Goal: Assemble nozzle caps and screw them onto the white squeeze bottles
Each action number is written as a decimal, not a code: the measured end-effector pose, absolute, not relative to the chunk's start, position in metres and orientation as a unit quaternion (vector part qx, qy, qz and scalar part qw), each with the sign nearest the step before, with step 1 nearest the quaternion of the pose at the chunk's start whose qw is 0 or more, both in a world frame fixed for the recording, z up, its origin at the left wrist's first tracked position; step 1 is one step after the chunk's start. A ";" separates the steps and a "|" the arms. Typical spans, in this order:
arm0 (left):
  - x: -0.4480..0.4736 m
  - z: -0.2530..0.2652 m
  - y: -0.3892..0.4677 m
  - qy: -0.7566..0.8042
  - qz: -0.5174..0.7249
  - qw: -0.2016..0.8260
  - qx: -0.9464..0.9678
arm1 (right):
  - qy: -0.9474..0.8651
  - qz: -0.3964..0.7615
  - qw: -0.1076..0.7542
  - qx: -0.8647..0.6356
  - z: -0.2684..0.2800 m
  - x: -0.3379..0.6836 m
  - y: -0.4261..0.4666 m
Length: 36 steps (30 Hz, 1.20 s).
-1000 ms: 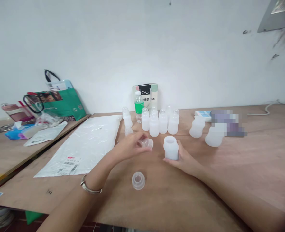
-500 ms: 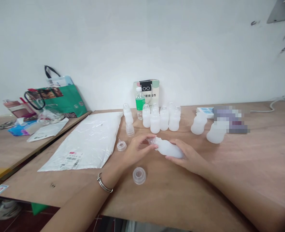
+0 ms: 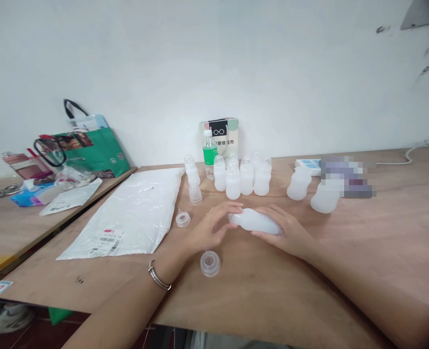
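A frosted baby bottle (image 3: 258, 221) lies almost level above the table, its neck pointing left. My right hand (image 3: 289, 229) is closed around its base. At the neck, the fingers and thumb of my left hand (image 3: 210, 225) grip a clear nipple collar (image 3: 235, 219), partly hidden by the fingers and seated against the bottle mouth. Close to my left wrist, one loose clear nipple ring (image 3: 210, 264) rests on the wood, and another nipple ring (image 3: 183, 218) sits farther back. Clear stacked pieces (image 3: 195, 195) stand behind them.
Several capped baby bottles (image 3: 233, 183) stand at the back, by a green-labelled water bottle (image 3: 210, 156) and a paper bag (image 3: 232, 127). Two uncapped bottles, one a frosted bottle (image 3: 299, 185), stand right. A white mailer (image 3: 127, 213) lies left; a green bag (image 3: 107, 152) is beyond it.
The collar has moved from slightly apart to against the bottle's neck, and my left fingers have shifted around it. My right hand keeps its hold on the bottle.
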<state>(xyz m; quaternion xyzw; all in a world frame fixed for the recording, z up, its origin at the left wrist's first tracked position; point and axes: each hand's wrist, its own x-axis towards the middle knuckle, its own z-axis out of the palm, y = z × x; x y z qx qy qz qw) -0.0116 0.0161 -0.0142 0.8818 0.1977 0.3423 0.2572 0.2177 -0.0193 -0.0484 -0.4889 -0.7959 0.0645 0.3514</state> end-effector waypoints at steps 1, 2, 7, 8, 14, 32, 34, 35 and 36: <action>-0.012 -0.012 0.014 0.195 0.340 0.249 0.886 | -0.795 0.066 0.355 -0.488 -0.048 0.217 -0.018; -0.012 -0.010 0.013 0.201 0.347 0.240 0.884 | -0.793 0.066 0.359 -0.488 -0.047 0.217 -0.018; -0.012 -0.010 0.015 0.332 0.414 0.241 0.813 | -0.790 0.063 0.369 -0.486 -0.044 0.215 -0.019; -0.012 -0.011 0.017 0.354 0.404 0.259 0.803 | -0.791 0.064 0.370 -0.484 -0.043 0.215 -0.020; -0.014 -0.019 0.025 0.278 0.354 0.399 0.799 | -0.781 0.061 0.396 -0.480 -0.044 0.221 -0.017; -0.011 -0.016 0.018 0.297 0.357 0.441 0.768 | -0.738 0.292 0.339 -0.505 -0.036 0.216 -0.023; -0.010 -0.019 0.020 0.325 0.366 0.452 0.746 | -0.760 0.186 0.366 -0.503 -0.037 0.213 -0.024; -0.009 -0.020 0.021 0.332 0.359 0.462 0.740 | -0.768 0.163 0.370 -0.497 -0.038 0.212 -0.025; -0.009 -0.021 0.022 0.335 0.349 0.474 0.736 | -0.772 0.161 0.369 -0.492 -0.038 0.212 -0.025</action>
